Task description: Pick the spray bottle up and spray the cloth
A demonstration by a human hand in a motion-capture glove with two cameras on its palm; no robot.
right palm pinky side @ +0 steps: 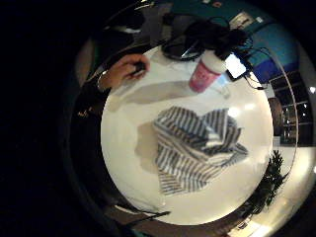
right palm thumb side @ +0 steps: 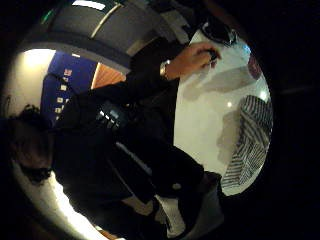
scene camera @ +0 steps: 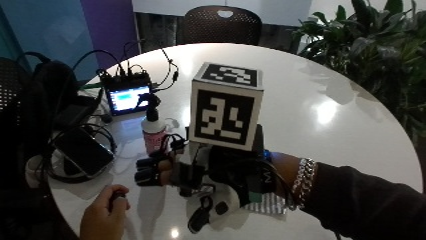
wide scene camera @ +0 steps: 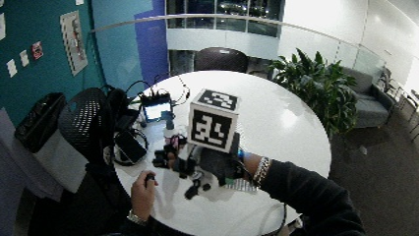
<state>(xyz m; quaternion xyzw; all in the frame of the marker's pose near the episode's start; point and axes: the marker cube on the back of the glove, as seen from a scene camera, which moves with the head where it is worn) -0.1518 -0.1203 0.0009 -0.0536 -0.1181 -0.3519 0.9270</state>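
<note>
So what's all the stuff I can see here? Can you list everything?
Table: one, white, round, holding everything.
Spray bottle: one, pink with white top, upright on the table beside the cloth.
Cloth: one, grey and white striped, crumpled on the table under the gloved hand.
Small screen: one, lit blue, at the table's edge behind the bottle.
Cables: several, black, around the screen.
Phone: one, black, at the table's edge.
Chair: one, dark, at the far side of the table.
Plant: one, green, beside the table.
Bare hand: one, holding a small black thing.
Gloved right hand: one, black, raised over the cloth, fingers towards the bottle.
</note>
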